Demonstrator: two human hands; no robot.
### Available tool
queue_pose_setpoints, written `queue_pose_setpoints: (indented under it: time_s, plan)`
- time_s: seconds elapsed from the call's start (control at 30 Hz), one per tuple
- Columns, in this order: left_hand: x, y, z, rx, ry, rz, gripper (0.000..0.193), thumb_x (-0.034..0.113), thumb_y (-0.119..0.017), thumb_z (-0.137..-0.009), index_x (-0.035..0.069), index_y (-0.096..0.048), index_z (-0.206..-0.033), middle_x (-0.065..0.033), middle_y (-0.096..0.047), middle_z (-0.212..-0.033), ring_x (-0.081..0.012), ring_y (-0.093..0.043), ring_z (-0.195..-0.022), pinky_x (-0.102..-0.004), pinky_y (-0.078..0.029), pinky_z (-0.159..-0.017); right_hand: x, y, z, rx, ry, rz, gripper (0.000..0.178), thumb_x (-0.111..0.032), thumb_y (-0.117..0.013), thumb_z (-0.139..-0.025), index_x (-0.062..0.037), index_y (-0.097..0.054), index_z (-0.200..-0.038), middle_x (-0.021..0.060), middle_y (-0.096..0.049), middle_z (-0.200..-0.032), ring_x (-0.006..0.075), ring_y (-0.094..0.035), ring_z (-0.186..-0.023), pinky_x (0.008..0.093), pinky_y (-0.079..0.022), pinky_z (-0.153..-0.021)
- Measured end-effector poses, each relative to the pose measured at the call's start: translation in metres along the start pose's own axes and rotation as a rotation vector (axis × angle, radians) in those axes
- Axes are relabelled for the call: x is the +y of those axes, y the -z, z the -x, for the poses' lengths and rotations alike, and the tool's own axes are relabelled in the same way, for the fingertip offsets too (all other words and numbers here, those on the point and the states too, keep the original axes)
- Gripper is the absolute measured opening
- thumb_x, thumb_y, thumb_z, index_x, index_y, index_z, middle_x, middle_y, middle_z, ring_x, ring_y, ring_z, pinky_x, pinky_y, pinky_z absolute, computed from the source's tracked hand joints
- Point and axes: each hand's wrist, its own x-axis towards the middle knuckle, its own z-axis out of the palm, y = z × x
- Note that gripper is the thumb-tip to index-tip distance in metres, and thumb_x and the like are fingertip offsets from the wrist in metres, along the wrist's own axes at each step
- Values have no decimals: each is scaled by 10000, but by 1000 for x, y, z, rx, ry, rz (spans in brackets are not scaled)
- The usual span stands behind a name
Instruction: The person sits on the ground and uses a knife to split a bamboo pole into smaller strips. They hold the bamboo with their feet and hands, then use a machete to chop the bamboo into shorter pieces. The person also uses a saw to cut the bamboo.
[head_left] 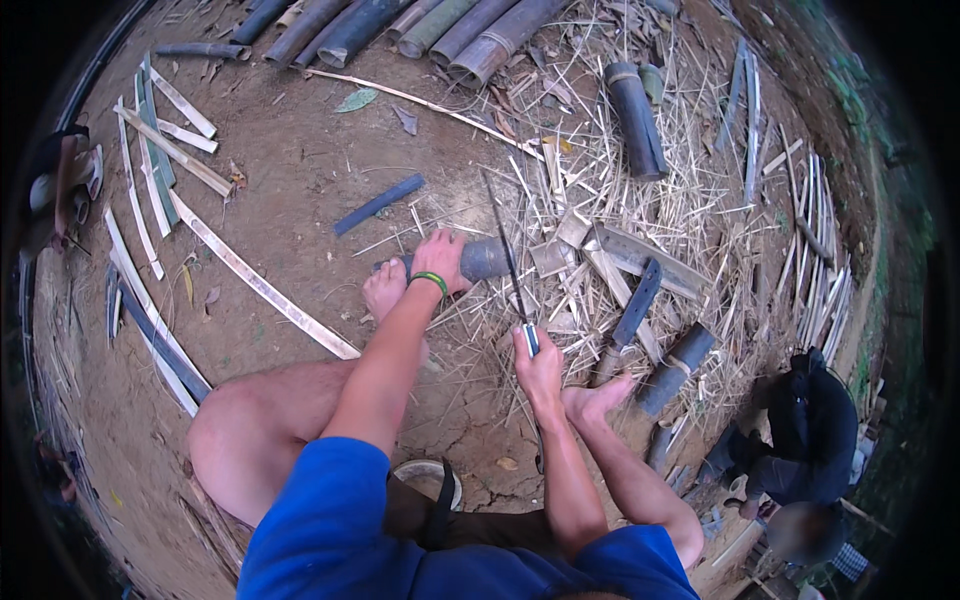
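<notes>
A dark bamboo section point(484, 259) lies on the ground in front of me. My left hand point(443, 263), with a green band at the wrist, presses down on it and curls round it. My left foot point(383, 290) rests against its left end. Closed round the blue and white handle of a handsaw point(511, 262) is my right hand point(540, 372). The thin blade points away from me and crosses the section near its right end; how deep it sits in the bamboo I cannot tell. To the right of that hand lies a machete point(636, 305) with a dark, broad blade.
Bamboo poles point(480, 40) lie at the far edge. Shavings and split pieces point(690, 220) cover the ground on the right, with a short bamboo tube point(676, 370) near my right foot. Long split strips point(250, 265) lie left. Another person point(800, 430) crouches at the lower right.
</notes>
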Motion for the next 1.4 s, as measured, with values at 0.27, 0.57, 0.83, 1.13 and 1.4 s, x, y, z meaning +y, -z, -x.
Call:
queue_pose_setpoints:
  time_s: [0.27, 0.57, 0.83, 1.13, 1.4]
  plan:
    - [17, -13, 17, 15, -7, -60, 669, 343, -900, -611, 108, -580, -1150, -100, -633, -1134, -303, -644, -1092, -442, -529, -955, 25, -22, -1, -37, 27, 6, 395, -376, -620, -976, 5, -694, -1049, 301, -691, -811, 492, -693, -800, 536, -529, -714]
    - [11, -15, 11, -29, 3, -23, 639, 297, -882, -610, 108, -581, -1141, -91, -629, -1121, -289, -643, -1087, -416, -534, -944, 27, -31, 9, -26, 7, 105, 410, -355, -631, -971, 12, -682, -1146, 316, -674, -787, 517, -675, -782, 562, -533, -699]
    - [4, -13, 7, -18, -4, 1, 652, 302, -874, -592, 84, -590, -1137, -101, -630, -1145, -304, -635, -1107, -424, -539, -938, 36, -18, 26, -59, 58, 142, 430, -338, -611, -978, 16, -662, -1216, 334, -668, -802, 517, -677, -798, 568, -530, -703]
    - [1, -11, 3, -5, -17, 48, 688, 333, -890, -564, 84, -606, -1139, -111, -644, -1155, -323, -652, -1092, -438, -561, -914, 35, -34, -1, -15, 68, 78, 389, -360, -651, -954, 19, -699, -1029, 306, -676, -788, 492, -691, -803, 537, -539, -723]
    - [0, 0, -8, -123, -2, 89, 610, 331, -880, -591, 96, -619, -1090, -114, -663, -1126, -313, -675, -1058, -438, -573, -895, 42, -47, -19, -24, 98, 32, 411, -365, -647, -952, 28, -704, -1057, 313, -687, -815, 493, -695, -800, 534, -556, -734]
